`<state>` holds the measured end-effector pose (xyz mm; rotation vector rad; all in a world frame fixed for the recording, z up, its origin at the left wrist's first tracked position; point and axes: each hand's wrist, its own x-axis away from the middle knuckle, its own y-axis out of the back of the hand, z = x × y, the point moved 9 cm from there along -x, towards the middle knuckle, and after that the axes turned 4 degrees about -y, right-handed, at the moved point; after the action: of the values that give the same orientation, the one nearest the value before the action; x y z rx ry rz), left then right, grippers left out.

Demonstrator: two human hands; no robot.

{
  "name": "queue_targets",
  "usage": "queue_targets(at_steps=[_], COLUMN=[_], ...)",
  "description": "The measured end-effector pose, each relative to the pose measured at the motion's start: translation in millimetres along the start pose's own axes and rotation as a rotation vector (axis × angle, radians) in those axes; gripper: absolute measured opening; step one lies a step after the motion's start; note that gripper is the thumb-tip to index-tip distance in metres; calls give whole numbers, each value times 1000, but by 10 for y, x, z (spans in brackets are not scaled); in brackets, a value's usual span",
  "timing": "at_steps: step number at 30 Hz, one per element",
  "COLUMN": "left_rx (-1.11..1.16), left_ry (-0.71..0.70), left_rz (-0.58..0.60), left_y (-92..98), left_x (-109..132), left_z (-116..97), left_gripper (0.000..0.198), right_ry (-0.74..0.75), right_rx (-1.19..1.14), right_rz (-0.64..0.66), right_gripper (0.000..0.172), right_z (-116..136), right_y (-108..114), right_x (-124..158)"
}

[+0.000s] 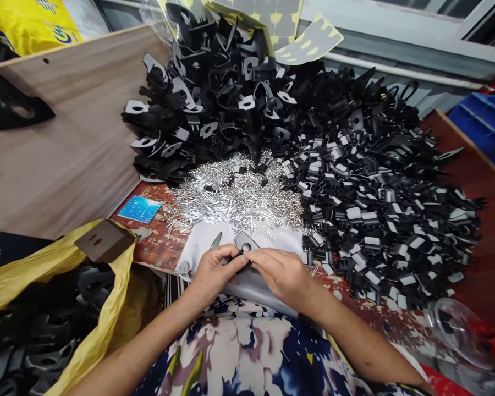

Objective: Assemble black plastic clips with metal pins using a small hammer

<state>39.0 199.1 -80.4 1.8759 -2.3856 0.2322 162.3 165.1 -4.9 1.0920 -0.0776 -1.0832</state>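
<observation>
A black plastic part with a grey, holed end plate [242, 238] is held up close to my body, above the table's front edge. My left hand [214, 269] pinches its left side between thumb and fingers. From the right, my right hand [282, 272] closes its fingertips on the same part; anything smaller between them is hidden. Just beyond lies a white sheet [202, 236] with a pointed green-and-dark tool tip [217, 240] on it. A heap of thin silver metal pins [239, 192] spreads across the sheet's far edge.
Larger black plastic parts [214, 99] are piled at the back, small black clips [379, 214] on the right. A wooden board [66, 143] walls the left. Below it, a yellow bag [121, 275] holds black parts. A blue card [140, 209] and clear jar [457, 330] lie nearby.
</observation>
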Motion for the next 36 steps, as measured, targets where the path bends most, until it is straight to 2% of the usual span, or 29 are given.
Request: queue_targets(at_steps=[5, 7, 9, 12, 14, 16, 21, 24, 29, 32, 36], left_rx=[-57, -88, -101, -63, 1, 71, 172, 249, 383, 440, 496], left_ry=[-54, -84, -93, -67, -30, 9, 73, 103, 150, 161, 150], left_rz=[-31, -79, -124, -148, -135, -121, -133, -135, -112, -82, -43], left_y=[76, 132, 188, 233, 229, 216, 246, 269, 248, 201, 138], left_x=[2, 4, 12, 28, 36, 45, 67, 75, 64, 51, 44], left_z=[24, 8, -2, 5, 26, 51, 121, 156, 177, 176, 164], left_gripper=[38, 36, 35, 34, 31, 29, 30, 30, 30, 28, 28], right_ry=[-61, -110, -208, -375, -407, -406, -427, -449, -513, -538, -680], right_rx=[-73, -166, -191, 60, 232, 285, 252, 146, -145, -350, -842], right_rz=[-86, -38, 8, 41, 86, 120, 100, 53, -49, -76, -124], right_gripper=[41, 37, 30, 20, 18, 22, 36, 34, 16, 21, 23], right_z=[-42, -170, -434, -973, -1232, -1362, -1429, -1531, -1680, -1569, -1397], right_y=[-19, -49, -36, 55, 53, -12, -107, -13, 208, 233, 107], right_x=[43, 6, -77, -259, -395, -500, -579, -571, -463, -370, -236])
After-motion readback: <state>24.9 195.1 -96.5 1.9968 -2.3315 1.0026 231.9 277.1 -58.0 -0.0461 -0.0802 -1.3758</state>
